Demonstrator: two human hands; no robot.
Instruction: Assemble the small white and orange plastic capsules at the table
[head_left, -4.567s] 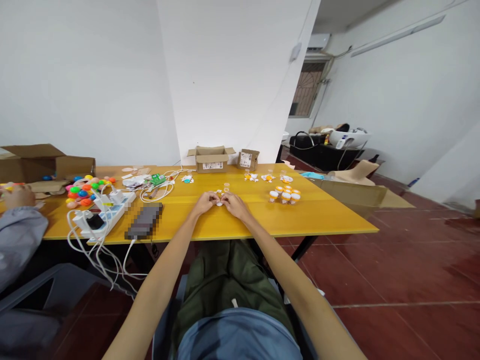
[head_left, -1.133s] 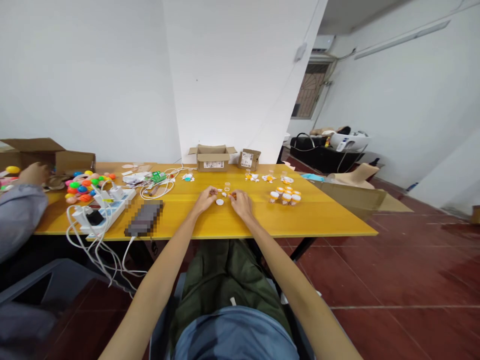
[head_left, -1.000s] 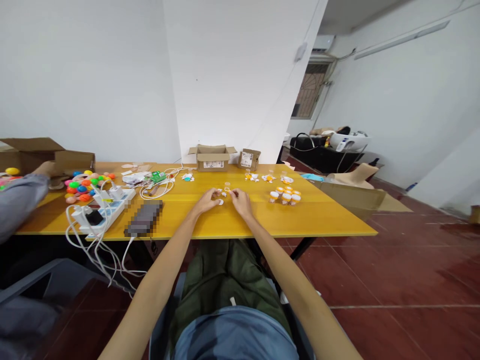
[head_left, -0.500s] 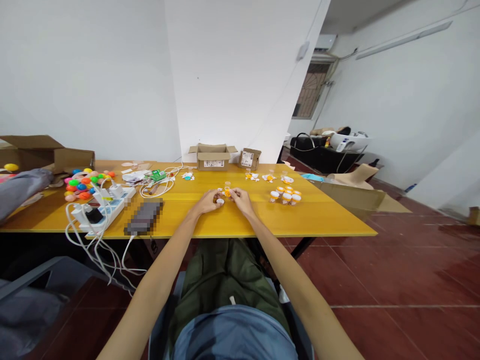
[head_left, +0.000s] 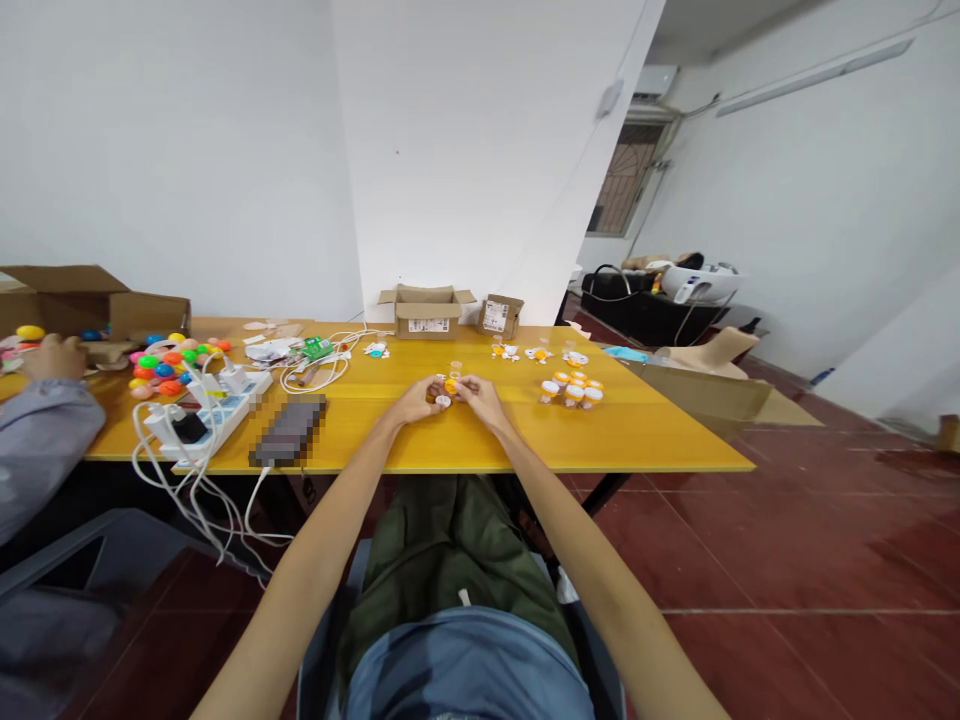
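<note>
Both my hands meet at the middle of the yellow table (head_left: 637, 440). My left hand (head_left: 418, 402) and my right hand (head_left: 480, 398) are closed, fingertips pinched together around a small orange piece (head_left: 451, 386). A small white cap (head_left: 443, 402) lies on the table just under my fingers. A small clear cup (head_left: 455, 367) stands just beyond them. To the right stands a cluster of small orange-and-white containers (head_left: 571, 389). More small white and orange parts (head_left: 536, 354) lie further back.
Two cardboard boxes (head_left: 427, 313) stand at the table's far edge. A white power strip with cables (head_left: 210, 412) and a dark flat device (head_left: 289, 432) lie on the left. Coloured balls (head_left: 169, 363) sit far left, beside another person's grey sleeve (head_left: 45, 440) and hand. Flattened cardboard (head_left: 720, 385) lies to the right.
My hands came together from slightly apart and now pinch the orange piece between them. The other person's arm on the left moved away and back towards the box.
</note>
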